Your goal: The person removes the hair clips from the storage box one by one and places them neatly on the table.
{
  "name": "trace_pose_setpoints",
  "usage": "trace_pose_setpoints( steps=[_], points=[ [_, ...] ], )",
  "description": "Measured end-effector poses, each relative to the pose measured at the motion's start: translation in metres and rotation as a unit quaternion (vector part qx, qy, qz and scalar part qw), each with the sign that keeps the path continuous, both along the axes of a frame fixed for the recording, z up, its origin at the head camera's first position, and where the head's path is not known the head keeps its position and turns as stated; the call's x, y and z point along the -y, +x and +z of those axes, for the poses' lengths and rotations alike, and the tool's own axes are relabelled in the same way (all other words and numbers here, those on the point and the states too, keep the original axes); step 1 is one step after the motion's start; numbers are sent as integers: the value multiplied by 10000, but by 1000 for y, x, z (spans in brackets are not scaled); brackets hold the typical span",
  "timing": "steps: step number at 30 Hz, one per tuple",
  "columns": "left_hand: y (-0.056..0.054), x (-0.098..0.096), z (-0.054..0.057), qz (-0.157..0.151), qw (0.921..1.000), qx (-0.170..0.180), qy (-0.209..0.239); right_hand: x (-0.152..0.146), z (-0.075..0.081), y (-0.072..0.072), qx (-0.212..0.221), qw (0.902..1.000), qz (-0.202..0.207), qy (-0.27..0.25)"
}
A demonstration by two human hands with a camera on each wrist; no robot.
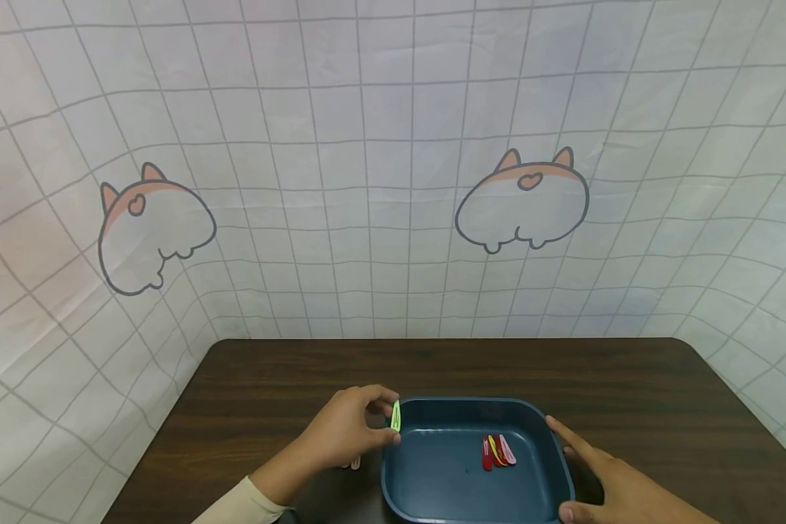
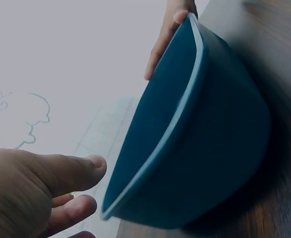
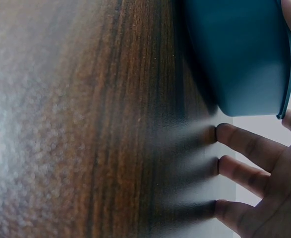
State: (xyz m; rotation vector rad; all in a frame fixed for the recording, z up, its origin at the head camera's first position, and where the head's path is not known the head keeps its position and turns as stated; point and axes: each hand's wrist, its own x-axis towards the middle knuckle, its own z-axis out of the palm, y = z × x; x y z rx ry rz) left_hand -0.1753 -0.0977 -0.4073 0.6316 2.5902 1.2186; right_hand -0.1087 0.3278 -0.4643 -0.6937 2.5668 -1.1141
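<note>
My left hand pinches a neon-green hair clip between thumb and fingertips, right at the left rim of a dark blue rectangular basin. In the left wrist view the thumb and fingertips are beside the rim, with the clip nearly hidden. Inside the basin, right of its middle, several hair clips in red, yellow and pink lie side by side. My right hand rests against the basin's right rim, fingers spread and fairly straight. Its lower fingers reach down to the tabletop in the right wrist view.
More pale clips lie on the dark wooden table, partly hidden behind my left wrist. A white grid-patterned cloth with cartoon animal drawings hangs behind and around the table.
</note>
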Motion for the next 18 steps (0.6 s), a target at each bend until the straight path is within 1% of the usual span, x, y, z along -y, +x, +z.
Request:
trace_pose_setpoints(
  steps=[2, 8, 11, 13, 14, 18],
  points=[
    [-1, 4, -1, 17, 10000, 39, 9, 0, 0, 0, 11, 10000, 7, -4],
    [-5, 16, -6, -28, 9994, -278, -227, 1, 0, 1, 16, 10000, -15, 20],
    [-6, 23, -9, -74, 9995, -249, -174, 1, 0, 1, -76, 9999, -49, 89],
    [-7, 26, -11, -72, 9985, -417, -341, 2, 0, 2, -157, 9997, -61, 150],
    [-8, 28, -12, -71, 9984, -432, -354, 2, 0, 2, -171, 9997, -63, 163],
    [-9, 35, -17, -21, 9952, -762, -609, 2, 1, 2, -64, 9999, -37, 94]
  ],
)
